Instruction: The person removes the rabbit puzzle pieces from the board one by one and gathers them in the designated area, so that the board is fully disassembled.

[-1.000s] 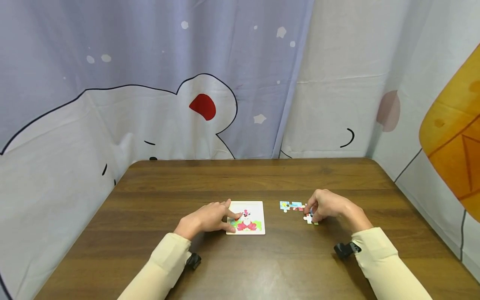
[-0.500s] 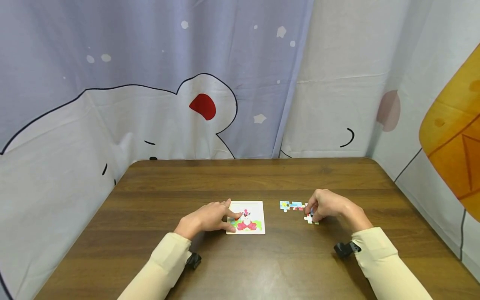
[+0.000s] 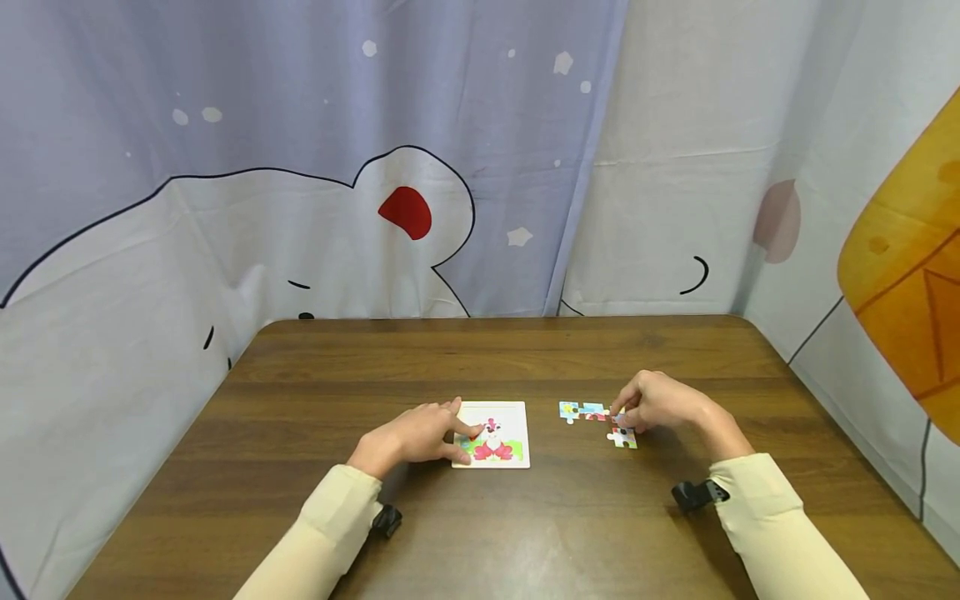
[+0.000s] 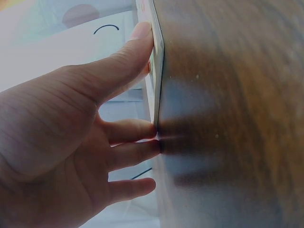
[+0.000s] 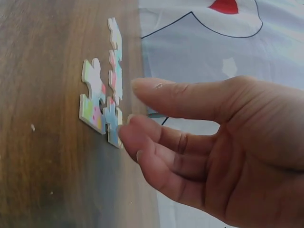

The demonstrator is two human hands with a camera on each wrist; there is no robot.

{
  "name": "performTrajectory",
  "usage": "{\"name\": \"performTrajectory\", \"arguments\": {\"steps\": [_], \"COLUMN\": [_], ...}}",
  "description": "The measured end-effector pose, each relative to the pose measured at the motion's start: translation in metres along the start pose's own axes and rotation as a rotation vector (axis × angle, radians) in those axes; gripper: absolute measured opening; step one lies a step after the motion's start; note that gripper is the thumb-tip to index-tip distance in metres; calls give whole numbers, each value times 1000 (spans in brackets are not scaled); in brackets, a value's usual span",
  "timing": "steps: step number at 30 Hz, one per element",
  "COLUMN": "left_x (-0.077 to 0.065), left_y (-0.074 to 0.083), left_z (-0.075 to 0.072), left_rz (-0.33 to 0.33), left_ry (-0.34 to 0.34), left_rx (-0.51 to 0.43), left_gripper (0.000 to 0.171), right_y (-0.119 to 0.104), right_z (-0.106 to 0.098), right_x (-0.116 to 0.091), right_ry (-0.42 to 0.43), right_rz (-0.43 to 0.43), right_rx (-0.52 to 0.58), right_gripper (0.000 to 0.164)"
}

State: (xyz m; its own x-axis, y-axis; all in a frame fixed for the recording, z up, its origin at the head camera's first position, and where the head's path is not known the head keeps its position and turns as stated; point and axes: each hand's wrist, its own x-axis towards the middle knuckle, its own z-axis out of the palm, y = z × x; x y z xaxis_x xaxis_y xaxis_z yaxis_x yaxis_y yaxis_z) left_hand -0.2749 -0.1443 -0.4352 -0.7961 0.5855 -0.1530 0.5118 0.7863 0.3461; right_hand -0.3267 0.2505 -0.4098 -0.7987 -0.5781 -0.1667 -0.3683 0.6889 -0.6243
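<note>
The left hand (image 3: 420,434) is lying with its fingers spread over the near-left part of the board (image 3: 510,412), thumb and forefinger pressing on its printed face. In the left wrist view, two more fingers are reaching down at the board's edge and the table (image 3: 525,533), while the little finger is standing apart; that spread is probably steadying the thin board, since a flat thing like this would be sliding easily on smooth wood.

To the board's right, well apart from it, four puzzle pieces are lying flat in a bent line. The yellow-and-blue piece (image 3: 568,411) is sitting at the left end, just beside the blue-and-pink piece (image 3: 595,412); the covered piece (image 5: 113,124) is lying under the right hand (image 3: 660,402), and the corner piece (image 3: 624,437) is resting nearest the person. Whether their tabs are interlocking is too small to tell. Lying face up and close together, they are presumably showing their colours and staying within easy reach.

The right hand is hanging over the covered piece, fingers loosely bent, with a gap showing between thumb and fingers in the right wrist view. Nothing is appearing in that gap, and whether a fingertip is touching the piece is unclear. The bent fingers are seemingly suiting such small, flat shapes, which are offering only thin edges.
</note>
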Motion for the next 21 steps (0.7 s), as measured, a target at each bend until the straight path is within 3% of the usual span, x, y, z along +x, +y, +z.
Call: {"name": "performTrajectory", "arguments": {"steps": [7, 14, 21], "left_x": [1, 1, 3], "left_y": [0, 1, 0], "left_z": [-2, -4, -1], "left_rz": [-5, -8, 4], "left_ry": [-4, -6, 41], "left_rx": [8, 7, 27], "left_gripper": [54, 53, 56], "right_y": [-4, -16, -26], "right_z": [-2, -1, 4], "right_x": [2, 5, 10], "right_ry": [17, 51, 40], "right_rz": [-62, -102, -104], "right_rx": [99, 48, 95], "right_gripper": [13, 16, 16]}}
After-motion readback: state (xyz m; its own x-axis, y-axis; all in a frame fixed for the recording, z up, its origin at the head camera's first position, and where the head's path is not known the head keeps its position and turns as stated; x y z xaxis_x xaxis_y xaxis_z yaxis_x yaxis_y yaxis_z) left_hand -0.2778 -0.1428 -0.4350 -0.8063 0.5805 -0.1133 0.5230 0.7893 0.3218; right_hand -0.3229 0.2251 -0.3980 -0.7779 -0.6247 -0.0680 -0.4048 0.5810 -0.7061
